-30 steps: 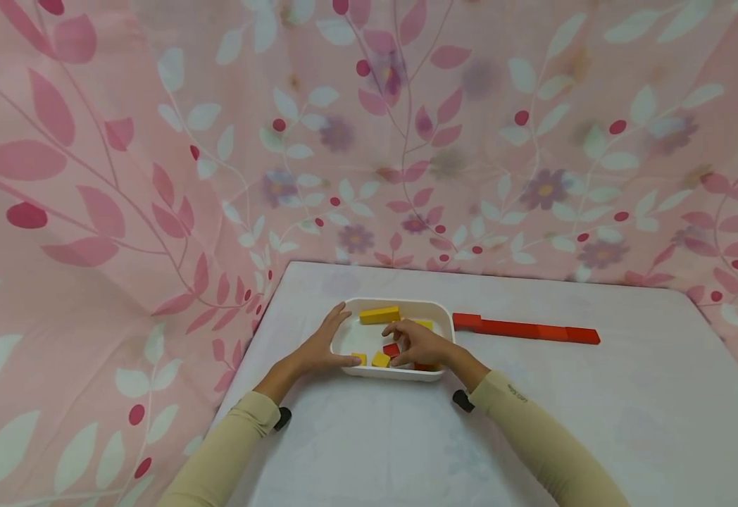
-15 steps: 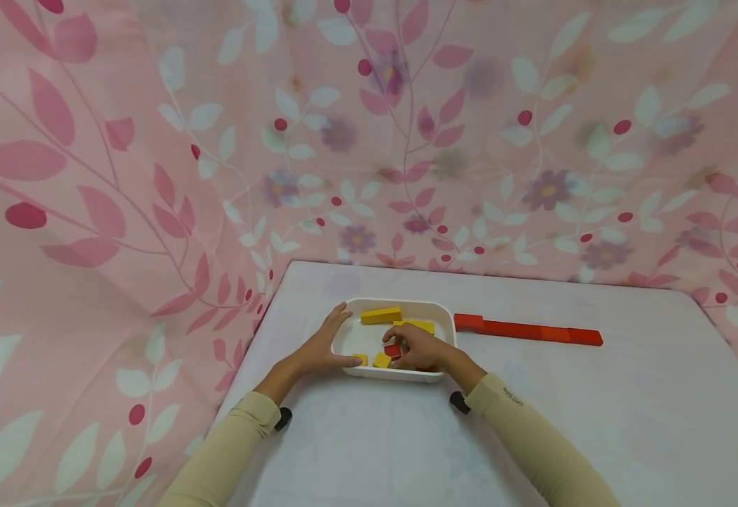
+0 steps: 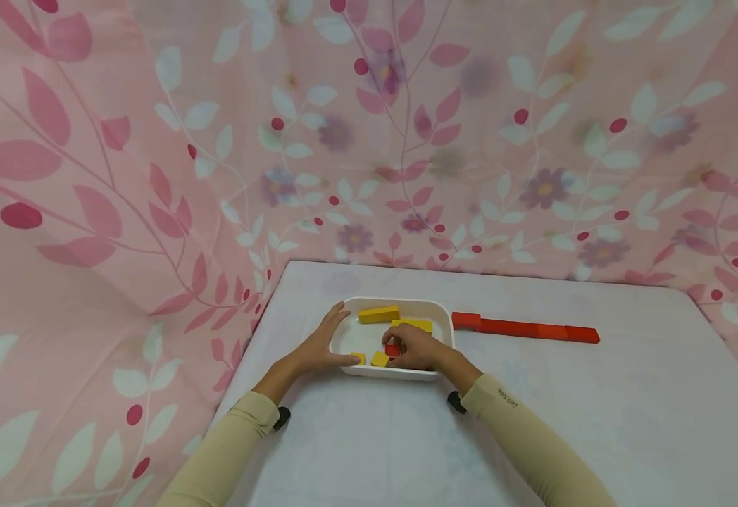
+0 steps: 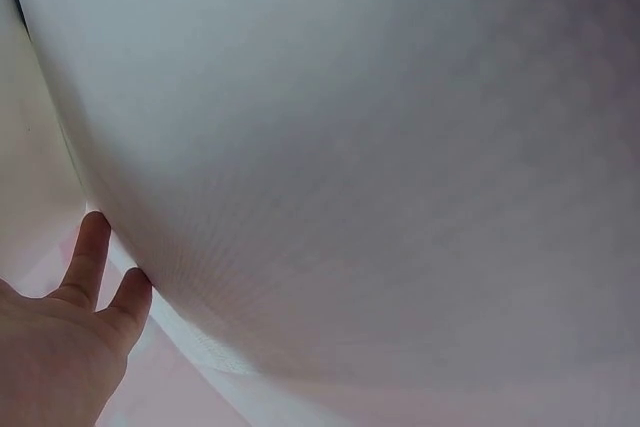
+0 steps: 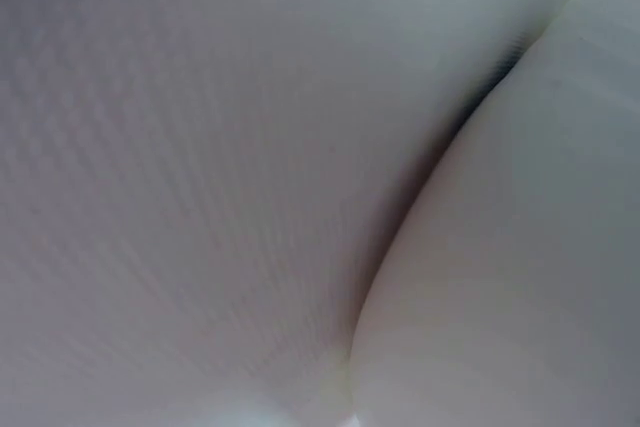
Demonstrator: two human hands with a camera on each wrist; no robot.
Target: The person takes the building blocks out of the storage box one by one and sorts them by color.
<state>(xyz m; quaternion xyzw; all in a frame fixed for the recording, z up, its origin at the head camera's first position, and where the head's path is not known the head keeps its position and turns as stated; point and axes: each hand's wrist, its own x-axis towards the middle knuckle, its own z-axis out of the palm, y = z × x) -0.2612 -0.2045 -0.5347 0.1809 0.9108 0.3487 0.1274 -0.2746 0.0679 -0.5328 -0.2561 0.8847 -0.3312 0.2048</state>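
Note:
A white tray [image 3: 401, 374] holds red and yellow blocks. My left hand [image 3: 318, 352] holds its left end in the head view, thumb over the near rim beside a yellow cube [image 3: 358, 358] and fingers at the far left corner. Inside the tray my right hand [image 3: 416, 347] bends over a red block [image 3: 392, 351], which shows between its thumb and index finger. Another yellow cube [image 3: 379, 359] lies by that thumb. In the left wrist view, two fingers of the left hand [image 4: 60, 347] reach to a pale surface's edge. The right wrist view shows no hand.
Longer yellow blocks, one [image 3: 378, 314] by the far wall and one [image 3: 413, 325] behind the right hand, lie in the tray. Right of the tray, a row of red blocks [image 3: 521, 329] stretches over the white table [image 3: 534, 422]. Pink floral cloth [image 3: 445, 176] hangs behind.
My right hand has moved slightly lower and left, its index finger and thumb closing in around the red block. The left hand and tray stay in place.

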